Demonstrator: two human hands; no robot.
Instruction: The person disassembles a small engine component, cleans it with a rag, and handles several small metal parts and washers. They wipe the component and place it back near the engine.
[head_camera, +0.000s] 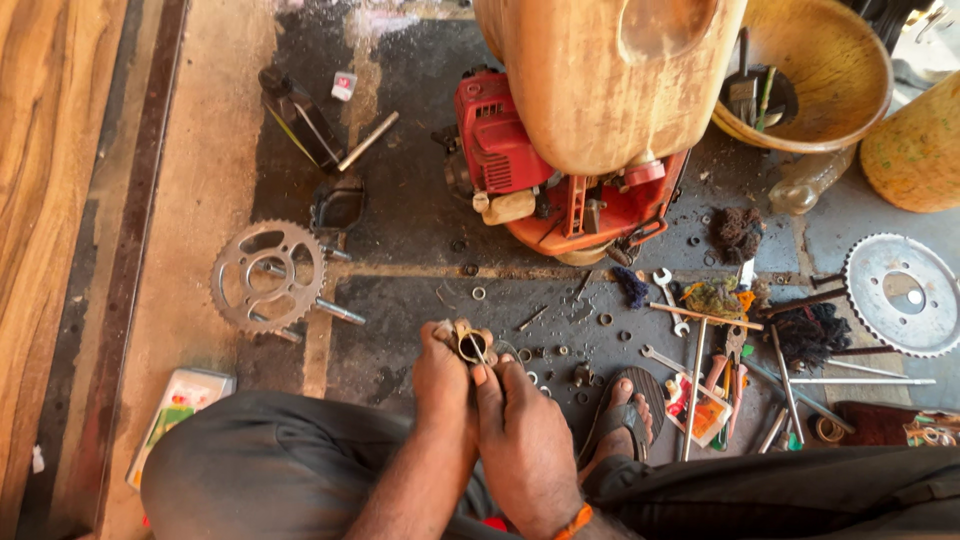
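Hands around small brass ring, thin metal pin inside.

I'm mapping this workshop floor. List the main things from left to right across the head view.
Flat colourful packet → toothed sprocket → hands, left hand and right hand, both on a small metal ring → red engine → sandalled foot → large toothed disc.
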